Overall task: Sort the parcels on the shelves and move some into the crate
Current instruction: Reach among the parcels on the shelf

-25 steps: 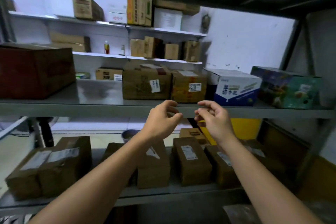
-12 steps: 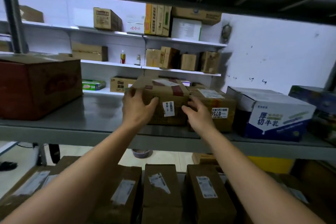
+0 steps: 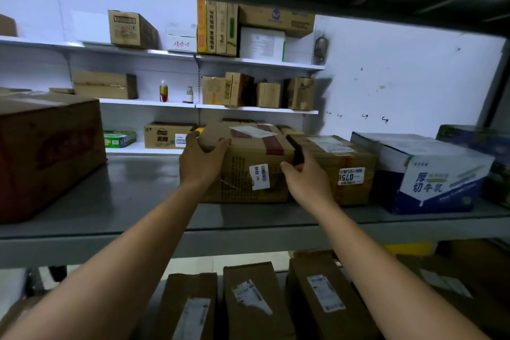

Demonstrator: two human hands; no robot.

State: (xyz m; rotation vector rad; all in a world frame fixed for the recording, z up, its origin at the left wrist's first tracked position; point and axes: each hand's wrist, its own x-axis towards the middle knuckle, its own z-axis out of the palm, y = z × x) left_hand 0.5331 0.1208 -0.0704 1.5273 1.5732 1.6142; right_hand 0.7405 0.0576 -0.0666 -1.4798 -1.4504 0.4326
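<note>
From the head view, a brown parcel (image 3: 256,146) with a white barcode label sits on the grey shelf (image 3: 124,196), just left of a second box (image 3: 350,157) and a white-and-blue carton (image 3: 430,174), and well apart from a big box (image 3: 47,152) at the far left. The left hand (image 3: 200,159) grips the parcel's upper left corner, fingers curled over the side and thumb on the top front edge. The right hand (image 3: 305,176) holds its right side, thumb on the front face and fingers tucked into the gap beside the second box. More packages (image 3: 251,301) stand on the shelf below.
</note>
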